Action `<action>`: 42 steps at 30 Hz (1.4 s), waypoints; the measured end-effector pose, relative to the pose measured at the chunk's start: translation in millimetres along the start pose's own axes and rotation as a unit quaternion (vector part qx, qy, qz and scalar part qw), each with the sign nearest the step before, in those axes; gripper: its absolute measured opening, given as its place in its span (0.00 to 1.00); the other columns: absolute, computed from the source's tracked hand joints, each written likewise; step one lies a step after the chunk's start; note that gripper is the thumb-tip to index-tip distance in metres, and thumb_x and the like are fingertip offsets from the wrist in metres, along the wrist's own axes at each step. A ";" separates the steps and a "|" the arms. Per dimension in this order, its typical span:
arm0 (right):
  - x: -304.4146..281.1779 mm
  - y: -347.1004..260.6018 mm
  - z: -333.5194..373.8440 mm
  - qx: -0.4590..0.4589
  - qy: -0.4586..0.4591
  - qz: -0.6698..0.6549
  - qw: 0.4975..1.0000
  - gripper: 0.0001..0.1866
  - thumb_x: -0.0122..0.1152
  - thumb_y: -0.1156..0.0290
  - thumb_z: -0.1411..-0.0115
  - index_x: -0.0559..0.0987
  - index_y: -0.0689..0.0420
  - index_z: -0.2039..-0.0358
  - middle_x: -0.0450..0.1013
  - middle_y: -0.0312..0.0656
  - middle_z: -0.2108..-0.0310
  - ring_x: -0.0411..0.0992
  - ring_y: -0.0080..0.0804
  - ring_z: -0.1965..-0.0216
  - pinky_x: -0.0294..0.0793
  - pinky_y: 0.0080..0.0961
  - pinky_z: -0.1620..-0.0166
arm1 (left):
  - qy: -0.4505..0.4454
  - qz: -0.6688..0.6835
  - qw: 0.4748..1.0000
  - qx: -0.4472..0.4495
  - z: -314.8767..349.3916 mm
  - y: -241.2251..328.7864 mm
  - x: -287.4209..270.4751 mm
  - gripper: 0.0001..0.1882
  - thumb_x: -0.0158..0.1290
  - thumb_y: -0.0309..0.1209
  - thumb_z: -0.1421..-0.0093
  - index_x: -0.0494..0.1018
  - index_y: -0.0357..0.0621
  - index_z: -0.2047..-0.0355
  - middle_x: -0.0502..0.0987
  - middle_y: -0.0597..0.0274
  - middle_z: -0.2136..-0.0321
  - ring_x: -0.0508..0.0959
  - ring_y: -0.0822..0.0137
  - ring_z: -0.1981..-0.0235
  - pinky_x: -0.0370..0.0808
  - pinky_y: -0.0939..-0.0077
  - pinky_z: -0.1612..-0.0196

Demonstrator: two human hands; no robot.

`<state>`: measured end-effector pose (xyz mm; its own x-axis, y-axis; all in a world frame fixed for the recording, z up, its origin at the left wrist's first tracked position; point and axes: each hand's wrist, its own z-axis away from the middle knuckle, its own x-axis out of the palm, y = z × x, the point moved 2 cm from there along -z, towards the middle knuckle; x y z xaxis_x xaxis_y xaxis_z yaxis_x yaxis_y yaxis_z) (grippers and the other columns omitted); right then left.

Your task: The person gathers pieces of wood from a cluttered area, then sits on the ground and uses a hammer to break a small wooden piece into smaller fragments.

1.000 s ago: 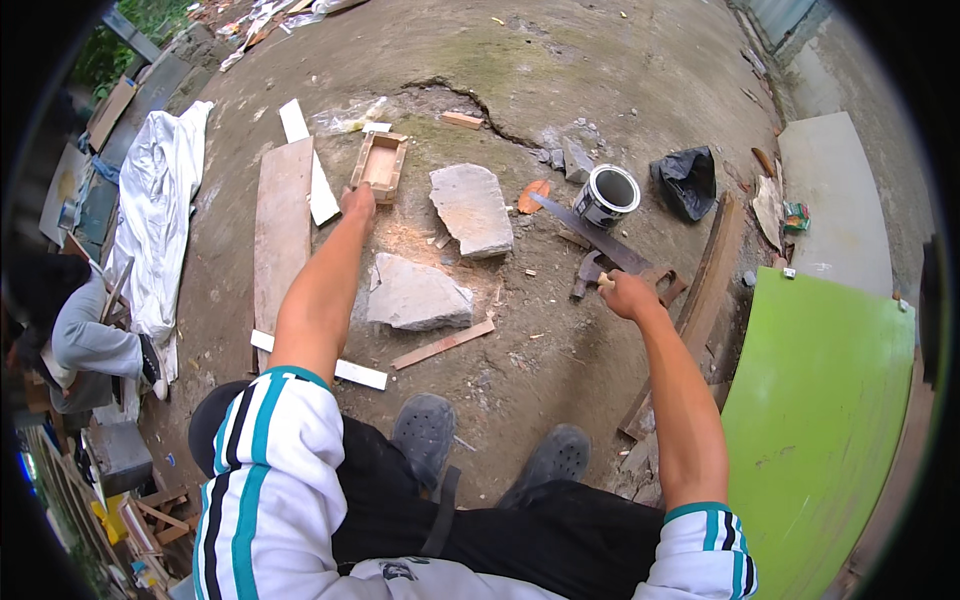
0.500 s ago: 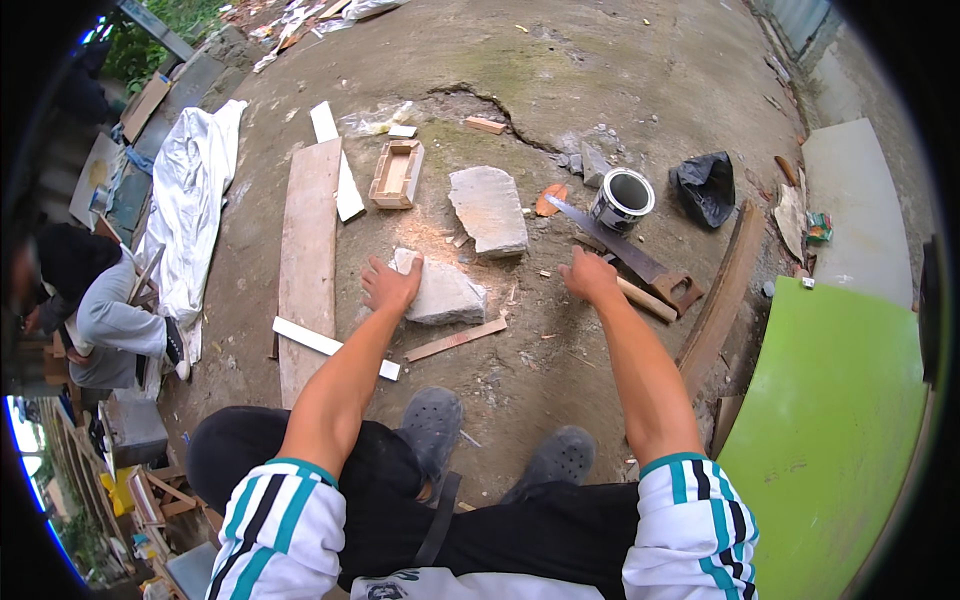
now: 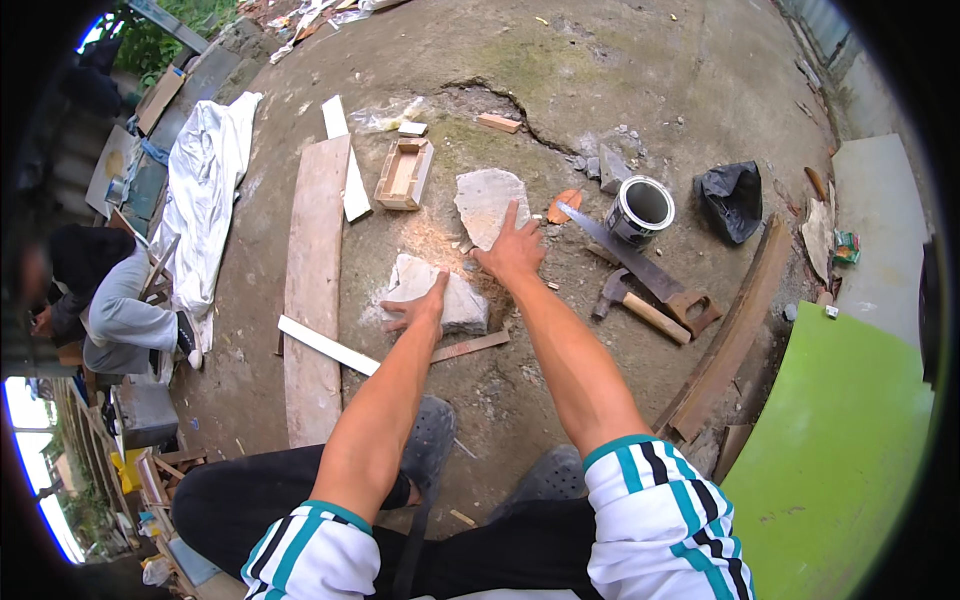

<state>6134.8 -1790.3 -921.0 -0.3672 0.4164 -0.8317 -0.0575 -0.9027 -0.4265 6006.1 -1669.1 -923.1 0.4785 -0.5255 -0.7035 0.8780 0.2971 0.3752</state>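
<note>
My left hand lies over the nearer rough concrete slab, fingers spread, the thumb side along its top. My right hand rests at the near right edge of the farther concrete slab, with its fingers apart and one reaching up onto the slab's face. Neither slab is lifted off the ground. Pale sawdust is scattered between them. Right of my right hand lies a hammer with a wooden handle, beside a handsaw. A small open wooden box sits beyond the sawdust.
A long plank and white strips lie left. An open paint can, black plastic bag and curved timber are at right, near a green sheet. Another person sits at far left.
My right hand has moved left from the hammer to the farther slab, uncovering the hammer's head. My left hand has shifted from the nearer slab's left edge farther over it. The view has shifted slightly.
</note>
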 end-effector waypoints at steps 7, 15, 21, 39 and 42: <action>-6.1 13.2 -4.3 -0.051 0.027 -0.018 0.998 0.63 0.76 0.54 0.57 0.44 0.48 0.28 0.55 0.62 0.41 0.60 0.62 0.41 0.65 0.53 0.42 | 0.052 -0.047 0.997 -0.005 5.1 8.2 9.6 0.80 0.71 0.59 0.65 0.20 0.53 0.30 0.27 0.31 0.31 0.46 0.28 0.32 0.49 0.39 0.32; -22.8 67.1 7.3 -0.044 0.087 -0.012 0.995 0.61 0.78 0.56 0.58 0.49 0.48 0.29 0.53 0.63 0.37 0.59 0.61 0.41 0.64 0.53 0.42 | 0.050 -0.149 0.982 0.107 7.8 9.5 12.4 0.76 0.70 0.58 0.64 0.27 0.54 0.28 0.36 0.29 0.32 0.54 0.30 0.34 0.58 0.40 0.36; -35.2 85.9 10.2 -0.126 0.149 0.032 0.980 0.60 0.78 0.58 0.59 0.51 0.50 0.30 0.51 0.62 0.37 0.57 0.60 0.39 0.60 0.53 0.40 | 0.030 -0.251 0.930 0.269 7.6 30.9 15.0 0.74 0.68 0.60 0.64 0.30 0.54 0.28 0.42 0.27 0.34 0.55 0.32 0.34 0.61 0.46 0.36; -38.6 101.0 -15.5 -0.079 0.099 0.053 0.990 0.46 0.75 0.55 0.54 0.63 0.57 0.39 0.59 0.59 0.42 0.58 0.58 0.38 0.62 0.48 0.39 | 0.038 -0.351 0.768 0.535 -40.7 91.4 2.9 0.70 0.69 0.63 0.67 0.43 0.54 0.29 0.51 0.36 0.35 0.62 0.35 0.38 0.70 0.45 0.42; -46.6 100.2 -16.4 -0.075 0.089 0.049 0.992 0.45 0.76 0.51 0.56 0.65 0.59 0.42 0.60 0.59 0.43 0.59 0.56 0.40 0.62 0.46 0.40 | 0.011 -0.361 0.792 0.492 -34.0 101.1 12.8 0.70 0.69 0.63 0.67 0.43 0.55 0.29 0.50 0.33 0.35 0.62 0.34 0.37 0.69 0.48 0.41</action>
<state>6161.5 -1898.3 -930.8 -0.1942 0.3511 -0.9160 0.1146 -0.9192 -0.3767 6100.7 -1618.6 -914.7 -0.1428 -0.2587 -0.9553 0.5120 -0.8453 0.1524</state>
